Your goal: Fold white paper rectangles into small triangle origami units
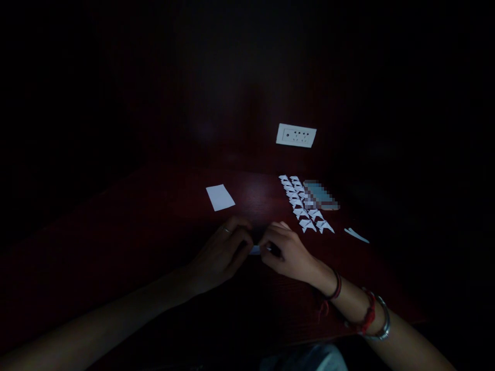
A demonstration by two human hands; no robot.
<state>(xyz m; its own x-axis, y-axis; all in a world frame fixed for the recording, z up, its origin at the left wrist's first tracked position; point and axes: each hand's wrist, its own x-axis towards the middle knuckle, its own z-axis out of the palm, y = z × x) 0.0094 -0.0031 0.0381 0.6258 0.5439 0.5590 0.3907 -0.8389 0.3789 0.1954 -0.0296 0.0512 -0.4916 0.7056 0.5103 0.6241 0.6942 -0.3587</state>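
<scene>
Between my two hands is a small piece of white paper (254, 250), mostly hidden by the fingers. My left hand (228, 247), with a ring on one finger, pinches its left end. At the other end, my right hand (284, 250) is closed on the paper with curled fingers. Both hands are low over the dark red table, close together. Beyond my left hand lies a flat white sheet of paper (220, 198). To the right, several folded white paper pieces (299, 205) lie in two rows.
Beside the rows lies a phone-like flat object (322, 196), its surface blurred out. A thin pale strip (356, 235) lies at the right on the table (154, 216). A white power socket (296, 135) is on the wall behind. The surroundings are very dark.
</scene>
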